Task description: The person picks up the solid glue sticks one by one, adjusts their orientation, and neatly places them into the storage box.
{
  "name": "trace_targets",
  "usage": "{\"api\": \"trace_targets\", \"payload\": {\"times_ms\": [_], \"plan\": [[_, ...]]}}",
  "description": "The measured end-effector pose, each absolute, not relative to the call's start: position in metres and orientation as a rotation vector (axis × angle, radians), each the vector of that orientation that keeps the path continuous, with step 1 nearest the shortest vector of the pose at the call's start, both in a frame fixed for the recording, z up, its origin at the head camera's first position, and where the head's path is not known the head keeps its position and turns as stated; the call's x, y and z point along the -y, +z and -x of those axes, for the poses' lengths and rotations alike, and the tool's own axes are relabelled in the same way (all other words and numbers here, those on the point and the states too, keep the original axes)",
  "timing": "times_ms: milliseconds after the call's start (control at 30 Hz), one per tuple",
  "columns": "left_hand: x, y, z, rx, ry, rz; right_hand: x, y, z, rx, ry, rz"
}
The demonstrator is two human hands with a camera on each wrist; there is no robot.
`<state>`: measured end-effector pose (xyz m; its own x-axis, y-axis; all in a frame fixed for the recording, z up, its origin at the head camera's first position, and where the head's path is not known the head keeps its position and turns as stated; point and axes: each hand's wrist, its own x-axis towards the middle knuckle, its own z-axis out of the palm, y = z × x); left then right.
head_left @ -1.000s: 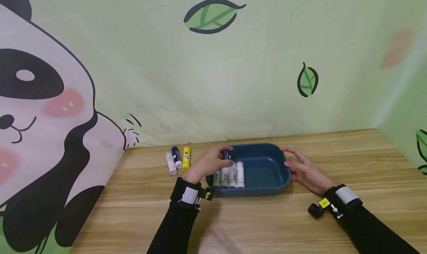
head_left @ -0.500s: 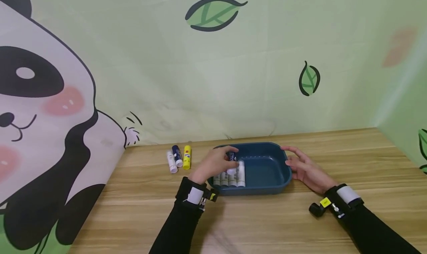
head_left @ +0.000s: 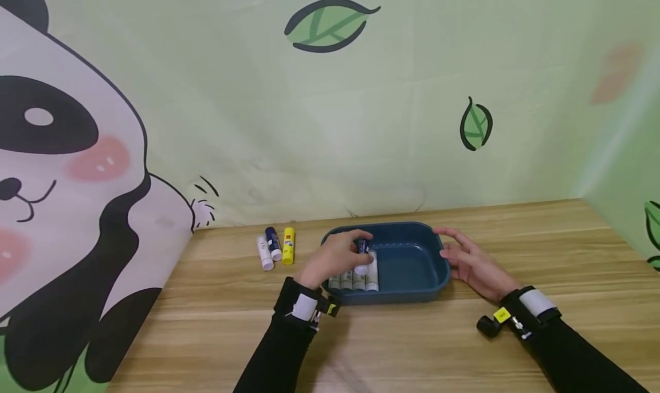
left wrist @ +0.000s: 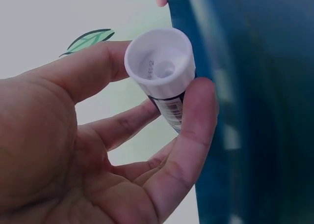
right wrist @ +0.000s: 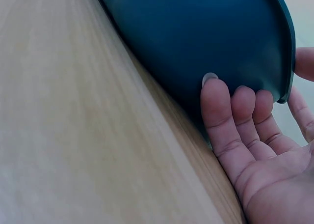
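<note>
My left hand (head_left: 335,258) pinches a glue stick (head_left: 363,247) with a navy upper part and a white end, over the left half of a dark blue plastic box (head_left: 412,297). In the left wrist view, thumb and fingers close around the glue stick, its hollow white end (left wrist: 159,62) facing the camera. Several white glue sticks (head_left: 372,275) lie side by side inside the box, partly hidden by that hand. At the box's right end, my right hand (head_left: 476,267) touches the rim and outer wall. The right wrist view shows its fingertips (right wrist: 216,98) against that wall.
Left of the box, a white glue stick (head_left: 265,252), a navy one (head_left: 274,244) and a yellow one (head_left: 288,246) lie on the wooden table (head_left: 206,324). A pale green backdrop (head_left: 412,95) with a panda and leaves rises behind the table.
My left hand has shifted slightly right with the glue stick, across the row in the box. The right hand and the three glue sticks outside stay in place.
</note>
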<state>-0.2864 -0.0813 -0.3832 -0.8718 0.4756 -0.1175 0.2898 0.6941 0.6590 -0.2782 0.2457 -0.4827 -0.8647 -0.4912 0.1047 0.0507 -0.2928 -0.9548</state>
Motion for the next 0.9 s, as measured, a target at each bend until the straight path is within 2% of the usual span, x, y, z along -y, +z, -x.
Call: {"api": "trace_targets", "payload": {"times_ms": [233,533,900], "plan": [[0.07,-0.382,0.287,-2.608,0.927,-0.629,-0.246,-0.485,0.278,-1.59,-2.22,0.583],[0.052,-0.363,0.293,-2.613,0.725,-0.614,-0.246,-0.483,0.28,-1.566,-2.219,0.613],[0.025,-0.352,0.298,-2.519,0.595,-0.5,-0.246,-0.484,0.278,-1.589,-2.209,0.596]]}}
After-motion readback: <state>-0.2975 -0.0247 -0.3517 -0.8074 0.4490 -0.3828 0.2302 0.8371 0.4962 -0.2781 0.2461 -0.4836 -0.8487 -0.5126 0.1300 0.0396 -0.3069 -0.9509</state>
